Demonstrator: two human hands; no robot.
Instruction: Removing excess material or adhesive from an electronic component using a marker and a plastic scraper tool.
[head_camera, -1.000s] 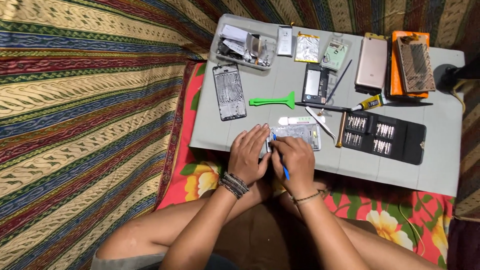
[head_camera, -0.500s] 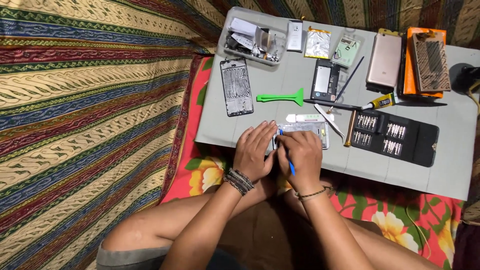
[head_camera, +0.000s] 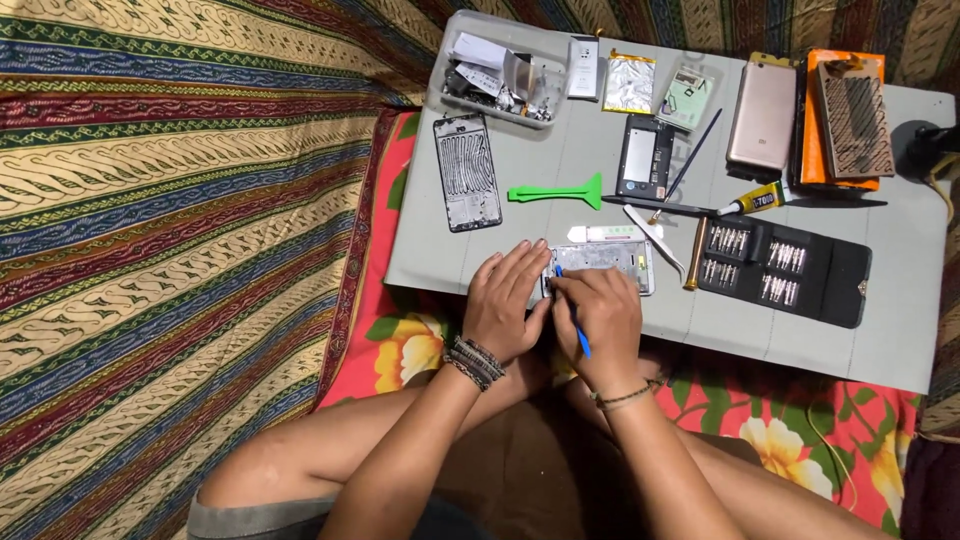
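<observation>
A smooth grey tabletop (head_camera: 900, 330) filled the upper right of the frame. Near its lower edge lay a flat, opened phone (head_camera: 615, 265), where both hands could reach it. The left hand (head_camera: 505, 305) pressed flat, steadying it; the right hand (head_camera: 600, 320) pinched a slim blue-handled screwdriver (head_camera: 578, 335).

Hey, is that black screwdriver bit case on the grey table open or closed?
Open. The black bit case lies spread flat on the grey table, with rows of silver bits showing inside.
</observation>
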